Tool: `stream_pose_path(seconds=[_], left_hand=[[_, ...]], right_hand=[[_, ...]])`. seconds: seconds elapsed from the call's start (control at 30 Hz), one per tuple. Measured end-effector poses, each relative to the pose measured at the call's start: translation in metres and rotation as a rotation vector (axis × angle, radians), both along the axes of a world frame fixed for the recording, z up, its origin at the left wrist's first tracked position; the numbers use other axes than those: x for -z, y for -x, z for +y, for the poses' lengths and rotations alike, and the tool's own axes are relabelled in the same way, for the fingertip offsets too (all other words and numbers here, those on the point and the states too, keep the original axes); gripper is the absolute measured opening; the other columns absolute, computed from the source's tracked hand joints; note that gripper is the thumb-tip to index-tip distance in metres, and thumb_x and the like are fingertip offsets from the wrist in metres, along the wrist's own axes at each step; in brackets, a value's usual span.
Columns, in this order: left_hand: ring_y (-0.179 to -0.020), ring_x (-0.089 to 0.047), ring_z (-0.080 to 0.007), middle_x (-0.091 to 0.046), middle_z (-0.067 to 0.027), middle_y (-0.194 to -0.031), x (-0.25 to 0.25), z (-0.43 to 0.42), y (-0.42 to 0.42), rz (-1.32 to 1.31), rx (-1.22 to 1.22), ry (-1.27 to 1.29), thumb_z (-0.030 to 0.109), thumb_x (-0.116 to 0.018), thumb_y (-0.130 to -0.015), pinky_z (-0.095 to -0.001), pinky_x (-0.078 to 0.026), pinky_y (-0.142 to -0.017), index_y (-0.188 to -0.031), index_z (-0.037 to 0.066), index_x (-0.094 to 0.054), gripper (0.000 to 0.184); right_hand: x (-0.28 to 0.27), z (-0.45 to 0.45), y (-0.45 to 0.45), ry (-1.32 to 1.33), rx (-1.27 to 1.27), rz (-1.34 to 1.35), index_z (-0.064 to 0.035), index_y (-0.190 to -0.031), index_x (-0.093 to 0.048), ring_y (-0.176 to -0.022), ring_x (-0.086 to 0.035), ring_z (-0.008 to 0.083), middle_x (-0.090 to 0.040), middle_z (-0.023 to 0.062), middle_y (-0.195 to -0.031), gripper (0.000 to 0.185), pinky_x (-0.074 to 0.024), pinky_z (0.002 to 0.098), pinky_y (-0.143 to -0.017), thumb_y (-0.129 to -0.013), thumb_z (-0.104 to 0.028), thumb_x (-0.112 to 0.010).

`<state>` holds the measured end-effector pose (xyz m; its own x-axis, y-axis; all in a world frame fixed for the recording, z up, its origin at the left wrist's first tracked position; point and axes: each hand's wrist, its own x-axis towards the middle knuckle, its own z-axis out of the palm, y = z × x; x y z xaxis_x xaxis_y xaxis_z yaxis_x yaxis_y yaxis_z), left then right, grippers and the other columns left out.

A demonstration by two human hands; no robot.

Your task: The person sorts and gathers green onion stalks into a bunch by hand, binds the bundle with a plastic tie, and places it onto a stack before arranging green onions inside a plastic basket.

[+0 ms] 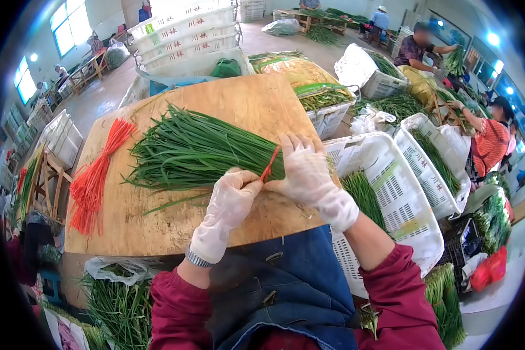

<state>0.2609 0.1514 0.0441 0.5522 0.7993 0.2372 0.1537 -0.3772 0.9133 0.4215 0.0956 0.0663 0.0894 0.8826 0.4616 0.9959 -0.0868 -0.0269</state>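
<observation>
A bundle of long green leafy stalks (198, 149) lies across the wooden board, its loose tips fanned to the left. Around its right part runs a red tie (269, 164). My left hand (230, 195), in a whitish glove, is closed at the lower end of the tie, thumb and fingers pinched together. My right hand (307, 175), gloved too, lies over the stalks' right end just beside the tie, fingers wrapped over them and thumb near the pinch. A bunch of red ties (102, 175) rests at the board's left.
The wooden board (239, 99) fills the middle. White crates with green stalks, one a large crate (399, 192), stand right. Stacked white crates (184, 35) rise behind. Greens in a plastic bag (119, 303) are at lower left. Co-workers (417, 49) sit at the upper right.
</observation>
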Motion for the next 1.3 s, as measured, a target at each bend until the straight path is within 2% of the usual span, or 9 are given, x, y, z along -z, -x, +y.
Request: stream_pose_path(seconds=[0.07,0.13,0.2,0.4,0.57,0.63,0.73,0.9,1.3], left_hand=[[-0.055,-0.054,-0.011,-0.058,-0.0052,-0.072,-0.002,0.006,-0.01,-0.166,0.023,-0.232,0.01,-0.053,-0.087,-0.0234,-0.045,-0.047,-0.093,-0.003,-0.062,0.017],[-0.056,-0.054,-0.0125,-0.059,-0.0068,-0.074,-0.011,0.009,-0.014,-0.313,0.137,0.328,0.01,-0.053,-0.087,-0.0259,-0.046,-0.049,-0.094,-0.002,-0.062,0.017],[-0.053,-0.051,-0.0138,-0.058,-0.0093,-0.073,-0.013,0.008,-0.02,-0.527,0.189,0.733,0.01,-0.053,-0.086,-0.029,-0.046,-0.048,-0.09,-0.002,-0.06,0.014],[-0.043,-0.039,-0.0091,-0.054,-0.0078,-0.064,-0.029,-0.011,-0.018,-0.57,0.16,0.653,0.009,-0.051,-0.084,-0.0227,-0.038,-0.043,-0.071,0.0,-0.055,0.015],[-0.042,-0.04,-0.008,-0.054,-0.0064,-0.062,-0.033,-0.019,-0.014,-0.596,0.109,0.517,0.006,-0.049,-0.082,-0.0222,-0.036,-0.042,-0.071,0.0,-0.056,0.015],[-0.052,-0.047,-0.0096,-0.057,-0.0062,-0.068,0.002,-0.017,-0.02,-0.68,0.102,0.574,0.007,-0.05,-0.083,-0.0211,-0.039,-0.049,-0.076,0.0,-0.057,0.012],[-0.065,-0.047,-0.0127,-0.055,-0.0066,-0.072,0.049,-0.028,-0.035,-0.707,0.02,0.598,0.008,-0.05,-0.084,-0.0264,-0.041,-0.061,-0.076,0.001,-0.055,0.012],[-0.061,-0.044,-0.013,-0.049,-0.0044,-0.069,0.042,-0.041,-0.035,-0.802,-0.077,0.701,0.009,-0.05,-0.084,-0.0267,-0.04,-0.059,-0.073,0.002,-0.051,0.014],[-0.044,-0.03,-0.0064,-0.038,0.0022,-0.056,0.009,-0.072,-0.042,-0.718,-0.279,0.83,0.007,-0.05,-0.082,-0.0222,-0.025,-0.038,-0.065,0.008,-0.044,0.019]], right_hand=[[-0.011,0.015,-0.002,0.232,0.051,0.082,0.0002,-0.122,-0.04,-0.112,-0.049,0.032,-0.052,0.0165,-0.115,0.089,-0.0385,0.0445,-0.091,-0.057,-0.046,-0.077],[-0.025,0.029,-0.003,0.543,0.071,0.216,-0.0004,-0.121,-0.039,-0.111,-0.051,0.0328,-0.054,0.0182,-0.113,0.091,-0.0415,0.0443,-0.089,-0.055,-0.048,-0.077],[-0.016,0.033,-0.004,0.53,0.054,0.204,-0.0012,-0.121,-0.039,-0.107,-0.053,0.032,-0.056,0.0183,-0.109,0.09,-0.0431,0.0425,-0.087,-0.055,-0.05,-0.076],[0.005,0.019,0.002,0.169,-0.085,-0.07,0.0028,-0.118,-0.043,-0.09,-0.053,0.0295,-0.056,0.0156,-0.096,0.069,-0.0425,0.0391,-0.074,-0.066,-0.037,-0.066],[-0.01,0.016,-0.004,-0.166,-0.232,-0.306,0.0034,-0.122,-0.041,-0.099,-0.049,0.0269,-0.05,0.0152,-0.108,0.059,-0.0376,0.0387,-0.084,-0.073,-0.024,-0.057],[0.005,0.02,-0.015,-0.232,-0.273,-0.323,0.0035,-0.125,-0.038,-0.101,-0.048,0.0273,-0.05,0.0148,-0.11,0.06,-0.0365,0.0404,-0.086,-0.074,-0.021,-0.055],[0.018,0.016,-0.009,-0.035,-0.126,-0.306,0.0047,-0.128,-0.036,-0.116,-0.043,0.0313,-0.046,0.0178,-0.123,0.074,-0.0287,0.0483,-0.097,-0.068,-0.029,-0.063],[0.03,0.021,-0.007,0.114,0.035,-0.213,0.0066,-0.131,-0.03,-0.124,-0.037,0.0342,-0.039,0.0213,-0.132,0.084,-0.0222,0.052,-0.101,-0.067,-0.035,-0.065],[0.052,0.009,0.003,-0.038,0.064,-0.176,0.0046,-0.123,-0.041,-0.111,-0.046,0.0302,-0.05,0.0177,-0.117,0.055,-0.0291,0.0512,-0.097,-0.076,-0.02,-0.055]])
